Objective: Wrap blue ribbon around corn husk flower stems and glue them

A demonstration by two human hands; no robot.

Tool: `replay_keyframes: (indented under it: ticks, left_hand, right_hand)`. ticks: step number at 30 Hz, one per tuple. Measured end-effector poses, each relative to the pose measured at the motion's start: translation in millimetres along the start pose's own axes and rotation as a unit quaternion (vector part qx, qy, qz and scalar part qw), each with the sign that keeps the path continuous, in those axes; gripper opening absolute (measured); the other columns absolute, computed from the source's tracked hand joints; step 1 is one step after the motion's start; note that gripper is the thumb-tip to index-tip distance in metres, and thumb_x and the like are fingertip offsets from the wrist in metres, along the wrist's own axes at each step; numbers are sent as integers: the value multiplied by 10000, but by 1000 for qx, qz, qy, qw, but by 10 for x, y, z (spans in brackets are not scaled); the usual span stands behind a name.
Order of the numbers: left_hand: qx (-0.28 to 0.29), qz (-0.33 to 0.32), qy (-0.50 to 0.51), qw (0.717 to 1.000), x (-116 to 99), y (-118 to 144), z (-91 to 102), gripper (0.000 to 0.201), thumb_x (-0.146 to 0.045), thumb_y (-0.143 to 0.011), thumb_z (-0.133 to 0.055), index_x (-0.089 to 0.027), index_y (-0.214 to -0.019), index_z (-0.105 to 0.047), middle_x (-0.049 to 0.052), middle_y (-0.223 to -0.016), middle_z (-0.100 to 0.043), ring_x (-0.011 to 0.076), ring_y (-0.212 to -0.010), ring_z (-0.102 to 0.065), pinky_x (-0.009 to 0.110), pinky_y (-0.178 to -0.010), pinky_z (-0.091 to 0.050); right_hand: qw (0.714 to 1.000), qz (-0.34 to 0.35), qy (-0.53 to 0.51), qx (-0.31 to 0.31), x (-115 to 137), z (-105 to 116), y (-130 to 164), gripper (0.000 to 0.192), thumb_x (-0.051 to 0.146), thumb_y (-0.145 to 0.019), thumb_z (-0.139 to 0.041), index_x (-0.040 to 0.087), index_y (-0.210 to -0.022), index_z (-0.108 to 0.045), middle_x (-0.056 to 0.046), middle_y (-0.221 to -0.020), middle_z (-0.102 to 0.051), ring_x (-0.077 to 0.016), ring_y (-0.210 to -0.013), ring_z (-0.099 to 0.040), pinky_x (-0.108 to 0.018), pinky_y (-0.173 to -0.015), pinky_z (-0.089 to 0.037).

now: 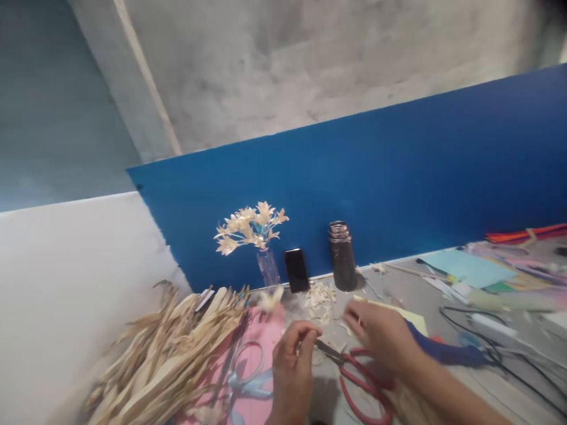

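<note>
A tall blue board (398, 195) is standing along the back of the grey work table (398, 295), its smooth matte face running out of the picture at the right, and the whole scene is smearing with motion blur. A big heap of dried husk strips (168, 354), pale tan, long and fibrous, is lying at the left and spilling past the bottom edge, partly covering a pink sheet (261, 336). At the right, coloured paper sheets (469, 265) and black cables (500, 348) are blurring together and being cut off by the frame. The right hand (381, 333) is hovering palm down, fingers loosely spread, above the red-handled scissors (361, 381); I cannot tell whether it is touching them, and its sleeve is trailing dark blue. The scissors are lying flat on the table between the 2 hands, blades pointing toward the left hand (292, 363), which is curling nearly closed, its fingertips pinching something too small and blurred to name. A second pair of scissors with pale blue handles (248, 378) is resting on the pink sheet, half hidden by husk. Against the board, 1 dark cylindrical bottle (342, 257), 1 black phone (296, 270) leaning upright, and a clear vase of cream husk flowers (250, 227) are standing, with husk scraps (319, 295) scattering just before them.
</note>
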State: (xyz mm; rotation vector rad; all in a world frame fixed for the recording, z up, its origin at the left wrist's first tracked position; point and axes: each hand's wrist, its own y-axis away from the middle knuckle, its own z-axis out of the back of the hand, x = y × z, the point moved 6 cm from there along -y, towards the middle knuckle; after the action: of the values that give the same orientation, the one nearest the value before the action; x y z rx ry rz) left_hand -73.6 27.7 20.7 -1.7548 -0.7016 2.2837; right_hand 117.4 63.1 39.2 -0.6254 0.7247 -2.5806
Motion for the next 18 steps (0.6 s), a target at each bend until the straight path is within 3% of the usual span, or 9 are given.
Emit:
replay_keyframes:
  ticks: [3,6,8,12,15,18]
  left_hand:
    - [16,35,51,998,27,2,-36,228,-395,-881,-612,-191,-797,-672,52,-814,-722,230,-854,-687,308,-821,-505]
    - [53,80,91,991,69,29,-110,239,-422,-873,-626,-190,-821,-651,29,-728,-697,210,-752,-684,304,-756,-524]
    - [78,111,124,983,92,61,-169,261,-447,-863,-634,-187,-840,-644,7,-657,-658,187,-655,-655,290,-676,-522]
    - [138,162,157,964,88,122,-305,312,-489,-846,-650,-178,-859,-639,-4,-636,-624,151,-566,-602,254,-564,-479]
    - [165,171,130,963,83,156,-389,321,-490,-851,-642,-170,-825,-638,8,-622,-635,133,-546,-579,235,-555,-452]
    - [172,181,119,961,123,207,-479,348,-508,-843,-636,-163,-793,-634,13,-559,-625,124,-512,-554,217,-527,-421]
  right_hand:
    - [997,-79,-14,-18,-560,540,-31,206,306,-935,-493,224,-803,-629,-12,-742,-713,-180,-663,-643,-268,-616,-392]
    - [986,-131,75,64,-1017,753,125,207,243,-912,-457,220,-811,-637,-34,-759,-708,-205,-693,-637,-293,-637,-395]
    - [979,-126,101,127,-1186,695,295,171,143,-823,-507,204,-825,-667,-73,-830,-730,-242,-772,-661,-312,-672,-412]
    - [964,-64,129,225,-1274,403,595,360,27,-659,-550,174,-953,-694,-140,-1033,-720,-312,-1004,-636,-367,-825,-433]
    - [957,-64,140,247,-1290,288,691,332,32,-676,-534,166,-940,-686,-148,-1008,-704,-314,-976,-620,-388,-825,-438]
    - [958,-76,120,251,-1303,237,726,248,113,-793,-523,169,-970,-688,-156,-1028,-691,-316,-988,-615,-391,-822,-448]
